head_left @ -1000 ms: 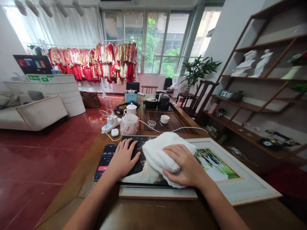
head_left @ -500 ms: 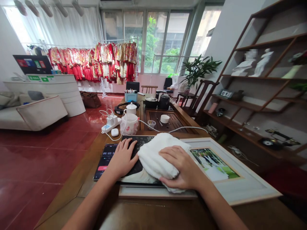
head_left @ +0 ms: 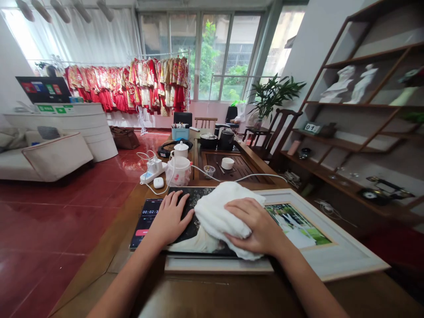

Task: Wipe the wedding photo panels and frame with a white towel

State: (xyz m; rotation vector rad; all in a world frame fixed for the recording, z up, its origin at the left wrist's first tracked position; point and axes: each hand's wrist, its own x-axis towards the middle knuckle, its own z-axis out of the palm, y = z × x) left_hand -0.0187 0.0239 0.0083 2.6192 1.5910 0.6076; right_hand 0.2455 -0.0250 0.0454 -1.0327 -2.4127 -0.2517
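My right hand grips a bunched white towel, which lies over the right part of a dark photo panel. My left hand rests flat on the panel's left side, fingers spread. The panel shows a pale garment on black; the towel hides much of it. Beneath the panel is a light-framed picture frame, mostly covered. To the right lies a white-matted frame around a wedding photo. Beside my left hand a phone displays a running timer, partly covered by my wrist.
Behind the panel stand a plastic-wrapped container, a lidded white cup, a power strip and a white earbud case. A cable crosses toward the tea tray. Wooden shelves rise on the right.
My right hand and the towel have shifted slightly right, uncovering a bit more of the panel's lower middle. The left hand stays in place.
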